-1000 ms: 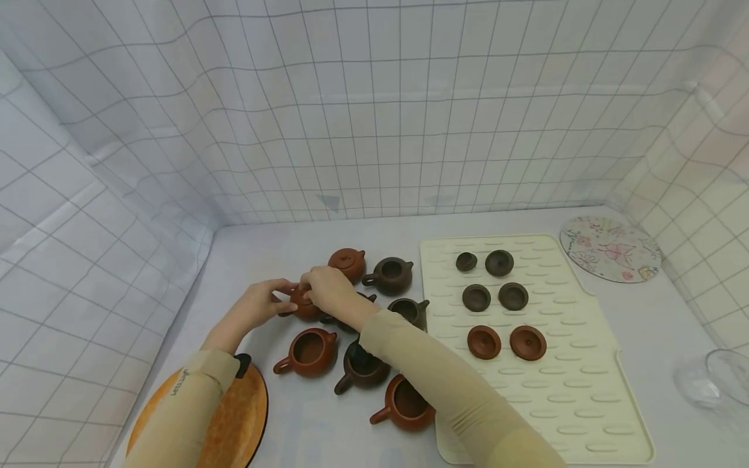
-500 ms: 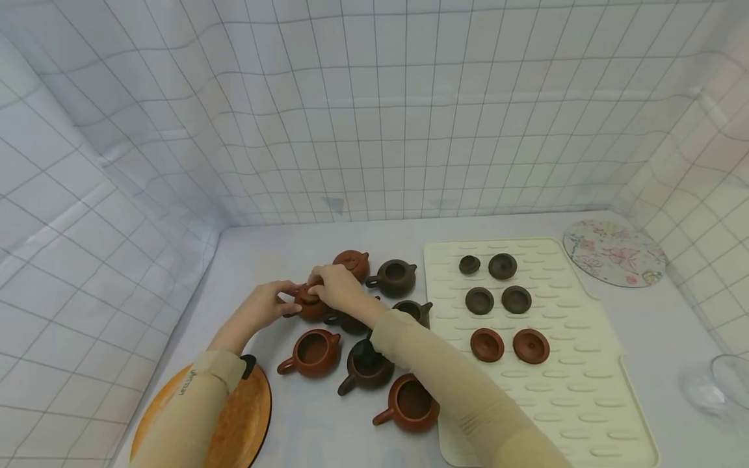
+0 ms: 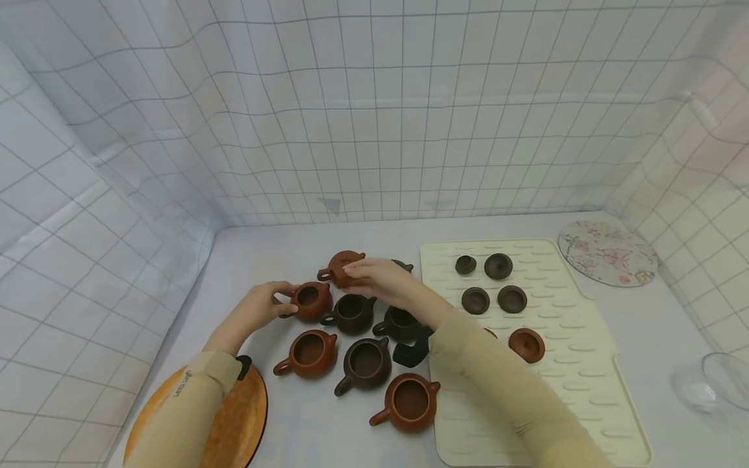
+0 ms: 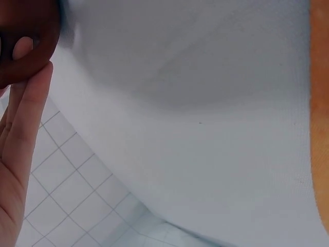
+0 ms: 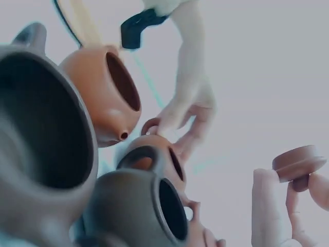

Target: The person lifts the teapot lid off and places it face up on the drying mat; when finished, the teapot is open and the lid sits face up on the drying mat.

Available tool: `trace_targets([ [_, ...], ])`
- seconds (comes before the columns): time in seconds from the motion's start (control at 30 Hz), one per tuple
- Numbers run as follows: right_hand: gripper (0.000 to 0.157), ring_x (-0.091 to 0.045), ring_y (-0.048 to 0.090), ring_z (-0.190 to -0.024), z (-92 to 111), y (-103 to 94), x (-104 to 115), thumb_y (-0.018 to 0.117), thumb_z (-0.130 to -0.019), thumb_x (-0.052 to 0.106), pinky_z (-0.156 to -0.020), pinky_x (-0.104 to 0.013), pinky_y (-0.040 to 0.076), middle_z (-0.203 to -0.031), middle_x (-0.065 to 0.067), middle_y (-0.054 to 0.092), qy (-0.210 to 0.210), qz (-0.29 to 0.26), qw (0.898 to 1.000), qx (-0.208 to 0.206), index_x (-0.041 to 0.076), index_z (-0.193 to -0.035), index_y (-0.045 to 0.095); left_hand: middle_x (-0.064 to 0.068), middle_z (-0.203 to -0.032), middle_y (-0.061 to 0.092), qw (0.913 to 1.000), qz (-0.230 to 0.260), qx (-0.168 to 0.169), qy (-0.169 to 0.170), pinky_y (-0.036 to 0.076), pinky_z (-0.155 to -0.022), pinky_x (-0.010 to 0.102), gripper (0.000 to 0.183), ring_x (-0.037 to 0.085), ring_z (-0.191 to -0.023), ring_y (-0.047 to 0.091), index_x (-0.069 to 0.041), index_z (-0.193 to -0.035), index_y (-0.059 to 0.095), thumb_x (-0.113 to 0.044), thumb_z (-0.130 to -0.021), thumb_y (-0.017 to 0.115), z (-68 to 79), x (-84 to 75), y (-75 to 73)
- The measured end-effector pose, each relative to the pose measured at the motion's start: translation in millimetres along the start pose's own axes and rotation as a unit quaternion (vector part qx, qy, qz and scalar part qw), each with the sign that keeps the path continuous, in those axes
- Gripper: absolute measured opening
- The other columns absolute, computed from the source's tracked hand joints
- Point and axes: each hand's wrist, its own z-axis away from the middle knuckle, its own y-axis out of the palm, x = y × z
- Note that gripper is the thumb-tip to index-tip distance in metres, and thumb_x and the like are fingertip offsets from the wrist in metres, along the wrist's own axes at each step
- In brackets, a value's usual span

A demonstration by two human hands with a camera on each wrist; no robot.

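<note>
In the head view my left hand [image 3: 257,309] holds a small reddish-brown teapot [image 3: 310,312] by its handle side; the pot's top is uncovered. My right hand [image 3: 389,281] is to the right of that pot, above the dark teapots. Seen from the right wrist, its fingers pinch a reddish-brown teapot lid [image 5: 298,163] by the knob, the lid's underside facing up. Behind, a lidded reddish-brown teapot [image 3: 338,265] is partly covered by the right hand. Part of the held pot's handle [image 4: 31,64] shows beside the left fingers in the left wrist view.
Several lidless teapots stand around, among them a dark one [image 3: 367,364] and reddish ones [image 3: 409,403]. A cream ridged mat [image 3: 562,403] at right bears several lids [image 3: 512,299]. An orange round board [image 3: 246,416], a floral disc [image 3: 608,253] and a clear glass [image 3: 725,380] lie at the sides.
The right hand has lifted the lid off the teapot in the left hand and moved right with it. The pot's opening now shows. The left hand has stayed in place.
</note>
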Motion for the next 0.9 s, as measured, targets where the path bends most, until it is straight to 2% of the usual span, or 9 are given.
trace_targets([
  [0.1, 0.042, -0.033, 0.054, -0.129, 18.7, -18.7, 4.1, 0.041, -0.104, 0.002, -0.105, -0.034, 0.047, -0.146, -0.025, 0.044, -0.003, -0.070, 0.998, 0.006, -0.011, -0.144, 0.039, 0.028, -0.125, 0.063, 1.0000, 0.002, 0.000, 0.004, 0.057, -0.072, 0.038, 0.046, 0.030, -0.088, 0.073, 0.006, -0.130, 0.059, -0.012, -0.090, 0.072, -1.1, 0.2, 0.6],
  [0.2, 0.041, -0.025, 0.065, -0.114, 37.5, -38.6, 7.0, 0.035, -0.105, 0.000, -0.098, -0.029, 0.052, -0.132, -0.022, 0.055, -0.024, -0.108, 0.994, 0.012, -0.010, -0.145, 0.036, 0.028, -0.125, 0.062, 1.0000, 0.003, -0.004, 0.002, 0.056, -0.071, 0.038, 0.045, 0.030, -0.089, 0.073, 0.005, -0.130, 0.060, -0.012, -0.089, 0.072, -1.8, 2.0, 0.9],
  [0.33, 0.033, -0.018, 0.071, -0.100, 65.7, -66.2, 11.4, 0.033, -0.106, 0.002, -0.091, -0.025, 0.055, -0.114, -0.011, 0.066, -0.066, -0.151, 0.986, -0.001, -0.004, -0.136, 0.045, 0.028, -0.126, 0.062, 1.0000, -0.002, -0.004, 0.004, 0.056, -0.070, 0.037, 0.046, 0.031, -0.090, 0.072, 0.006, -0.130, 0.059, -0.012, -0.089, 0.072, -2.7, 4.1, 2.2],
  [0.43, 0.024, -0.020, 0.071, -0.101, 87.5, -88.3, 15.0, 0.037, -0.108, 0.011, -0.091, -0.026, 0.055, -0.109, -0.009, 0.069, -0.085, -0.195, 0.977, -0.026, 0.003, -0.122, 0.053, 0.028, -0.127, 0.061, 1.0000, -0.004, -0.004, 0.004, 0.056, -0.070, 0.036, 0.047, 0.031, -0.090, 0.072, 0.006, -0.130, 0.059, -0.012, -0.089, 0.072, -2.8, 5.1, 3.1],
  [0.57, 0.022, -0.020, 0.070, -0.104, 115.1, -122.9, 15.8, 0.044, -0.106, 0.022, -0.092, -0.026, 0.055, -0.110, -0.010, 0.070, -0.099, -0.230, 0.966, -0.064, 0.008, -0.116, 0.058, 0.028, -0.128, 0.061, 0.9999, -0.009, -0.007, 0.005, 0.056, -0.070, 0.037, 0.047, 0.031, -0.091, 0.072, 0.005, -0.131, 0.059, -0.013, -0.089, 0.072, -2.4, 5.8, 3.9],
  [0.73, 0.024, -0.019, 0.069, -0.106, 144.2, -172.2, 6.7, 0.041, -0.106, 0.013, -0.095, -0.029, 0.054, -0.112, -0.010, 0.069, -0.136, -0.263, 0.952, -0.071, 0.005, -0.116, 0.062, 0.028, -0.127, 0.061, 0.9999, -0.012, -0.006, 0.009, 0.056, -0.070, 0.037, 0.047, 0.031, -0.091, 0.072, 0.005, -0.131, 0.059, -0.014, -0.090, 0.072, -1.5, 4.7, 3.0],
  [0.83, 0.025, -0.022, 0.069, -0.106, 157.4, -200.4, 0.4, 0.040, -0.106, 0.009, -0.097, -0.032, 0.053, -0.111, -0.011, 0.068, -0.154, -0.300, 0.939, -0.071, 0.003, -0.113, 0.062, 0.028, -0.129, 0.061, 0.9999, -0.013, -0.004, 0.007, 0.056, -0.071, 0.037, 0.047, 0.031, -0.092, 0.072, 0.005, -0.132, 0.058, -0.013, -0.090, 0.071, -1.3, 3.2, 2.0],
  [0.9, 0.025, -0.023, 0.070, -0.105, 164.3, -217.2, -2.4, 0.039, -0.106, 0.009, -0.096, -0.033, 0.053, -0.110, -0.011, 0.068, -0.159, -0.306, 0.935, -0.081, 0.003, -0.113, 0.062, 0.028, -0.129, 0.060, 0.9999, -0.014, -0.003, 0.007, 0.056, -0.071, 0.037, 0.047, 0.031, -0.092, 0.072, 0.005, -0.132, 0.058, -0.013, -0.091, 0.071, -1.2, 2.5, 1.8],
])
